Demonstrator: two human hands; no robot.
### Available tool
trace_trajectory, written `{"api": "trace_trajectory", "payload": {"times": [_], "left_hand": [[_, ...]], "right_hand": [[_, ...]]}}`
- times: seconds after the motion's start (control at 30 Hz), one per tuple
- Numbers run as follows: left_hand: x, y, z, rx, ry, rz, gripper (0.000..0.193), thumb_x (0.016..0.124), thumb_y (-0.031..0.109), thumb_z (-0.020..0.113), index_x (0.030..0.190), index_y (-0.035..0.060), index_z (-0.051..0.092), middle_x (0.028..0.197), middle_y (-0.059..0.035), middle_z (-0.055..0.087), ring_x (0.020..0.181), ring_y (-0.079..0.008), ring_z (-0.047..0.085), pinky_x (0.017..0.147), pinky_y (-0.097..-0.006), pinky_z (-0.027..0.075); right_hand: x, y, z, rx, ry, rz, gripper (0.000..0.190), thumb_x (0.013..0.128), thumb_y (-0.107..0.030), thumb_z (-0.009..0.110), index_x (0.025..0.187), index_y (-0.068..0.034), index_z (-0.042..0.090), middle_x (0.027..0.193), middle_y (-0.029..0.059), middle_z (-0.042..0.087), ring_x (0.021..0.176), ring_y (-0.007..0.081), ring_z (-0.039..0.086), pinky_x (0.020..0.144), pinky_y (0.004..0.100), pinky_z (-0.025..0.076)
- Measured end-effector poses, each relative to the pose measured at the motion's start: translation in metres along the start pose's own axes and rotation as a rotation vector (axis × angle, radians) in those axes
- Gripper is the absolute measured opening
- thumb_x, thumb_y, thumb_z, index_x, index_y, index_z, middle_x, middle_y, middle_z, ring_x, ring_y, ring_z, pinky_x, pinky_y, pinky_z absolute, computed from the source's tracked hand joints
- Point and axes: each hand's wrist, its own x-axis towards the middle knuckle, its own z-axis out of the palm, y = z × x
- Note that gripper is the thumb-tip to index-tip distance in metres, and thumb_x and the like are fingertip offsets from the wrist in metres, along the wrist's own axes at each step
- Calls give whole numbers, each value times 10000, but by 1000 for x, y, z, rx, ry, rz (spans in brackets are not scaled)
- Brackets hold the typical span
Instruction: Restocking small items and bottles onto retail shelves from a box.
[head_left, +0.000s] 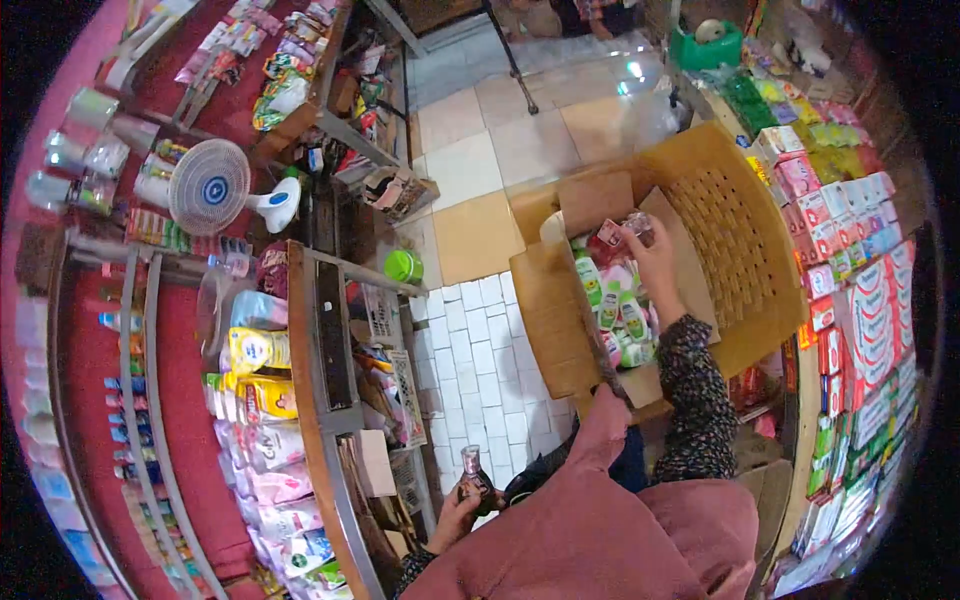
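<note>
Low at the center, my left hand grips a small dark glass-like bottle with a shiny cap, held upright. My right hand is over an open cardboard box, its fingers around a small bottle with a clear top. A red-labelled part shows beside those fingers; whether it belongs to the same bottle I cannot tell. Inside the box lie several white-and-green plastic bottles, with some pink ones among them. The box rests on a brown chair with a woven-pattern back.
To the right, a counter carries stacked toothpaste-like cartons and soap boxes. Display cases on the left hold pouches and a white fan. A lime-green container stands on the tiled floor. Another person is partly visible at the top.
</note>
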Motion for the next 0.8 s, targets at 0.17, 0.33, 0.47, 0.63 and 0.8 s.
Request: {"api": "trace_trajectory", "payload": {"times": [0.17, 0.33, 0.47, 0.63, 0.8], "left_hand": [[-59, -25, -53, -111, -89, 238, 437, 864, 243, 598, 1177, -22, 448, 1059, -224, 612, 1010, -322, 604, 911, -441, 473], [-155, -40, -115, -307, -256, 586, 418, 886, 265, 579, 1179, -5, 455, 1074, -235, 604, 1098, -362, 557, 965, -522, 430], [-252, -50, -153, -329, -170, 787, 537, 855, 297, 648, 1254, 13, 428, 1240, -193, 538, 1213, -354, 474, 963, -539, 433], [-349, -61, -179, -377, -62, 1041, 786, 820, 264, 698, 1442, 108, 244, 1515, -94, 184, 1328, -324, 339, 953, -532, 456], [-384, -109, -204, -457, 96, 1233, 561, 826, 295, 694, 1293, 97, 455, 1392, -137, 407, 1337, -409, 301, 997, -581, 391]], "right_hand": [[-90, -174, 29, 191, -257, 55, 178, 812, -86, 709, 952, -20, 620, 856, 28, 656, 764, 98, 612, 645, 237, 492], [-244, -296, 114, 348, -672, 52, 196, 815, -58, 685, 983, -4, 599, 833, 26, 633, 617, 94, 578, 502, 227, 462], [-371, -349, 185, 588, -1115, 61, 220, 803, -17, 684, 993, 10, 576, 761, 35, 614, 536, 104, 563, 466, 233, 459], [-517, -396, 264, 712, -1584, 262, 250, 801, -8, 685, 1018, 13, 562, 790, 49, 623, 588, 106, 602, 488, 226, 490], [-606, -424, 302, 636, -1959, 231, 282, 787, -39, 699, 1012, 2, 535, 841, 74, 620, 644, 130, 618, 490, 251, 523]]}}
